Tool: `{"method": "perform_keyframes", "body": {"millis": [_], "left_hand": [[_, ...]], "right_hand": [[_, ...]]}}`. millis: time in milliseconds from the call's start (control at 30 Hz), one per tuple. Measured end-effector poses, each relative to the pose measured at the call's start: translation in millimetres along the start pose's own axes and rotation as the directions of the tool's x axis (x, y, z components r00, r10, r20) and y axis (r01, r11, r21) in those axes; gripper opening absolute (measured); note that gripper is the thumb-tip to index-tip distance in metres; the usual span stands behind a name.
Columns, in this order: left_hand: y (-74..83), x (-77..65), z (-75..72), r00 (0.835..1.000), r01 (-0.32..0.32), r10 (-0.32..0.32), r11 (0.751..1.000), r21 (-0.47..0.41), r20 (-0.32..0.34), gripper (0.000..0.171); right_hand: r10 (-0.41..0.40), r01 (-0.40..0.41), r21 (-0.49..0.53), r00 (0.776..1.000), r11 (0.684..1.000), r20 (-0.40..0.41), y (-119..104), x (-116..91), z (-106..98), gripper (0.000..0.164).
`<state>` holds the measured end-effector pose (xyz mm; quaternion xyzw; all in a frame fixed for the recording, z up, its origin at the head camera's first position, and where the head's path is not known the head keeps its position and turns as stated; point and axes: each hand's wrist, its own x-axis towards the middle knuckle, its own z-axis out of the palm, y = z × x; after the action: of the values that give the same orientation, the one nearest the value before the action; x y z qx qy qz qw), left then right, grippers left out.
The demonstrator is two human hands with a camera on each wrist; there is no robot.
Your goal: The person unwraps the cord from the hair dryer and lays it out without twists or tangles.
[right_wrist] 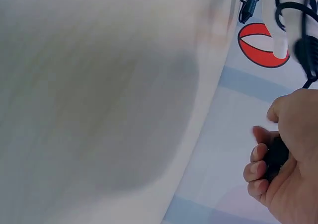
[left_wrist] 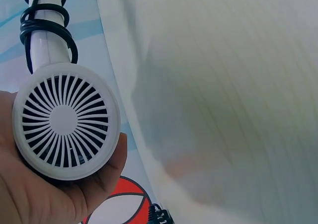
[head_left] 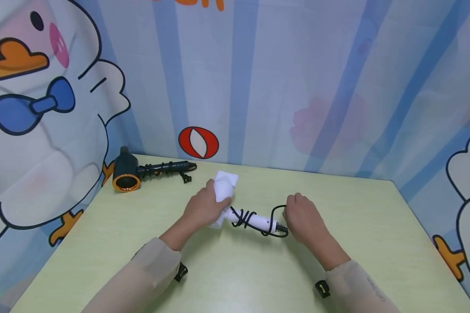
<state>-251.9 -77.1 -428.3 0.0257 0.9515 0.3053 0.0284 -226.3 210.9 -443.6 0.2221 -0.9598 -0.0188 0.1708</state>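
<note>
A white hair dryer (head_left: 224, 188) is held above the table, its handle pointing right. My left hand (head_left: 205, 206) grips it round the barrel; the left wrist view shows the slotted round air grille (left_wrist: 64, 119) facing the camera. A black power cord (head_left: 243, 218) is wound in several loops about the handle, and one length runs from the handle's end to my right hand (head_left: 303, 219). In the right wrist view the fingers curl round a black piece at the cord's end, likely the plug (right_wrist: 276, 158), mostly hidden in the palm.
A dark hair dryer (head_left: 127, 171) with an orange rim lies at the table's back left, its cord wrapped on the handle and its plug (head_left: 186, 177) beside it. A printed cloth backdrop (head_left: 266, 87) stands behind the pale table (head_left: 376, 226).
</note>
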Motion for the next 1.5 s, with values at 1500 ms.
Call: {"method": "perform_keyframes", "body": {"millis": [1500], "left_hand": [[3.3,-13.5,0.5,0.995,0.089,-0.089,0.996,-0.001,-0.051,0.083]], "right_hand": [[0.042,-0.067,-0.142,0.984,0.988,-0.172,-35.1,7.4,-42.7,0.047]]}}
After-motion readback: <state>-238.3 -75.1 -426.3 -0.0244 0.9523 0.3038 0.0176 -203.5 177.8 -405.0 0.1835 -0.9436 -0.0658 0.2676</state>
